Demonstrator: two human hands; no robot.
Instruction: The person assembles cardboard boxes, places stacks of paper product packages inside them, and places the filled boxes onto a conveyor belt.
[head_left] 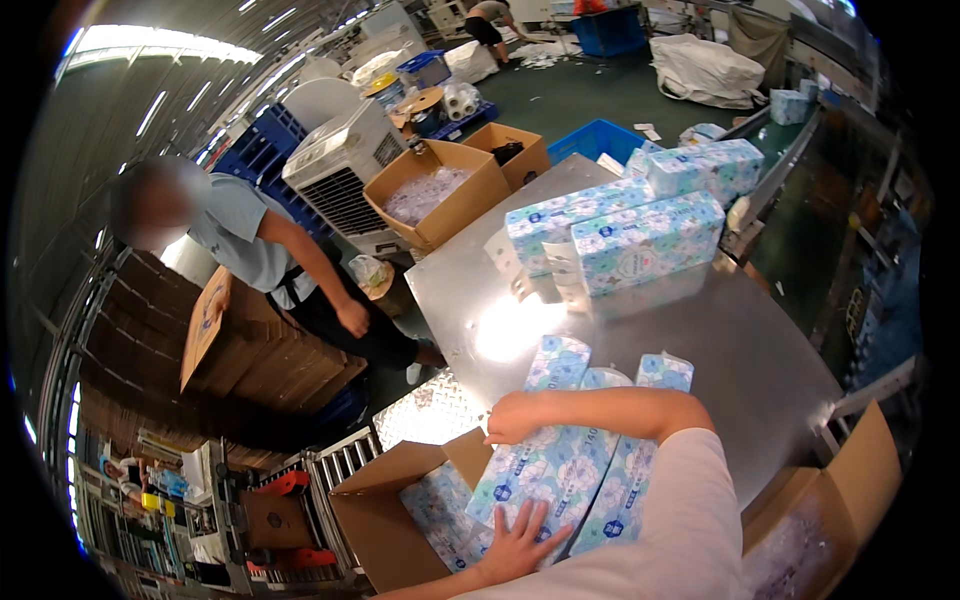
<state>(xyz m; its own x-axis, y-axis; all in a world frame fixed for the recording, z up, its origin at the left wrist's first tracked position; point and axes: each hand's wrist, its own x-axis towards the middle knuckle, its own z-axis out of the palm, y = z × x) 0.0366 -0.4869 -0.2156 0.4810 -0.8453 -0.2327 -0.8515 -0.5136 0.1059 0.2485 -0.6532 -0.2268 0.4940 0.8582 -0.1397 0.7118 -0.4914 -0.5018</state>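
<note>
My left hand lies spread and flat on a blue-and-white floral tissue pack. Across it from the right reaches my right arm; my right hand is closed over that pack's far left edge, its fingertips partly hidden beside a carton flap. The pack tilts over the rim of an open cardboard carton, inside which similar packs show. To the right another tissue pack lies against it, partly under my sleeve. Behind my right forearm, more packs rest on the metal table.
Farther back on the table stand several tissue packs. An open carton of clear plastic sits at lower right. Roller conveyor runs at left. A co-worker handles flat cardboard. Beyond are a blue crate and another carton.
</note>
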